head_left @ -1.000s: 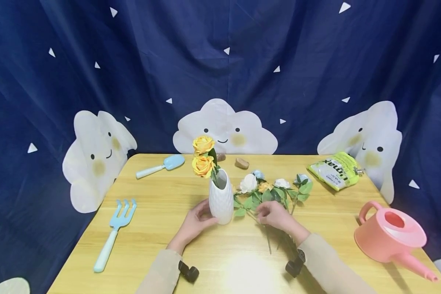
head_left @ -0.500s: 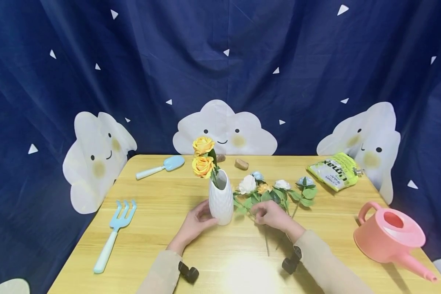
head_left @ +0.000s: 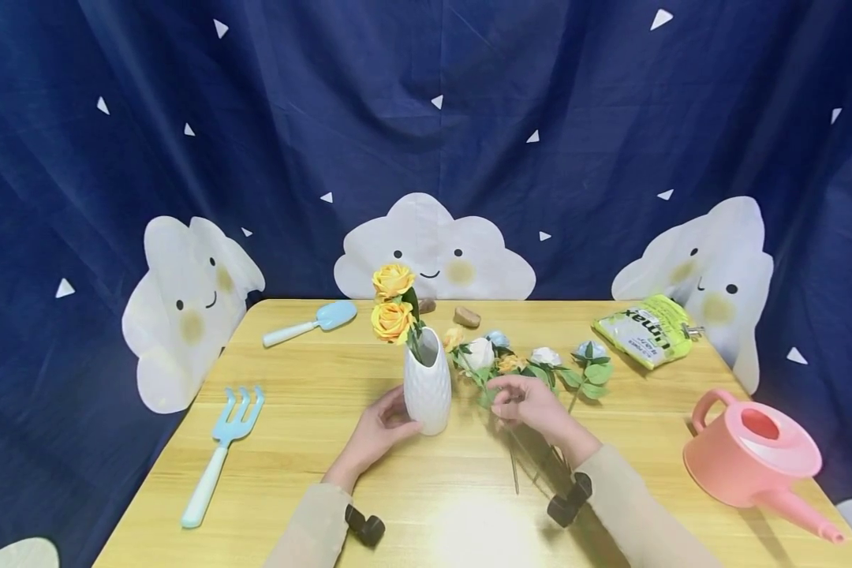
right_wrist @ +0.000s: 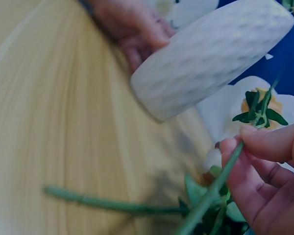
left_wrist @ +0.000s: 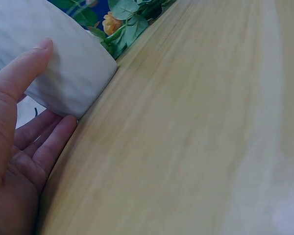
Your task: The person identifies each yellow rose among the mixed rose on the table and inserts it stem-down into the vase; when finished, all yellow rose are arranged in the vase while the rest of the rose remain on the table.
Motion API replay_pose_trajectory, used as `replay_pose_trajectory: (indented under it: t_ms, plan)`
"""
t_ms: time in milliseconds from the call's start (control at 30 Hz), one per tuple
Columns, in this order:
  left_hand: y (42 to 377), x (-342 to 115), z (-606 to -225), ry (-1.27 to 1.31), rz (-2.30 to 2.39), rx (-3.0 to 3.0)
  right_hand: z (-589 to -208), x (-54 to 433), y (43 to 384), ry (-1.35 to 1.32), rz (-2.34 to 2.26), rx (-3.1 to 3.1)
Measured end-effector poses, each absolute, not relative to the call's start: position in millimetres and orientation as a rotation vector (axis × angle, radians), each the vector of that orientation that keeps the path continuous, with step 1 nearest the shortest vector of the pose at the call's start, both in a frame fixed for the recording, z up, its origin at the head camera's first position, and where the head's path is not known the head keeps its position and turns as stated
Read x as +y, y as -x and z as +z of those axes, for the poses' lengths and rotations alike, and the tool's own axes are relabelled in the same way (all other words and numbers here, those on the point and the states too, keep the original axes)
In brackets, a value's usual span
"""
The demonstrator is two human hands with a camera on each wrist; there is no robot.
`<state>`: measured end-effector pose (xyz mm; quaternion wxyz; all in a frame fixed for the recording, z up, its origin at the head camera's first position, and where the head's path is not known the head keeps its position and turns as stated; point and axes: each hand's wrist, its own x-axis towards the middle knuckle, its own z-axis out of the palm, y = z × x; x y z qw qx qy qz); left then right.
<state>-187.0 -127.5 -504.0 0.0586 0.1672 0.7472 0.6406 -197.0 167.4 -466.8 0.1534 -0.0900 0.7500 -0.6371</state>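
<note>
Your left hand (head_left: 378, 430) grips the vase (head_left: 427, 394); at its three o'clock, your right hand (head_left: 531, 406) pinches a stem (right_wrist: 213, 190), probably of the orange rose (head_left: 453, 338): brace, then lift clear.

Vase (head_left: 427, 398) white, diamond-patterned; flower stem (right_wrist: 216, 186) green.

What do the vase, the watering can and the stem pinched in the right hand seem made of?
Vase: probably ceramic, soft sheen, judging by its white, diamond-textured wall; plastic is possible.
Watering can: likely plastic, smooth, softly glossy, evenly pink with pale highlights.
Stem: perhaps plastic, evenly green; blur hides its finish.
</note>
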Motion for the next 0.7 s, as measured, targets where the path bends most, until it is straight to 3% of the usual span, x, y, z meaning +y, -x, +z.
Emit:
replay_pose_trajectory:
  t_ms: [700]
  plan:
    - [187.7, -127.5, -503.6, -0.518, 1.912, 2.297, -421.1, 160.6, 191.5, 0.171, -2.359, 1.465]
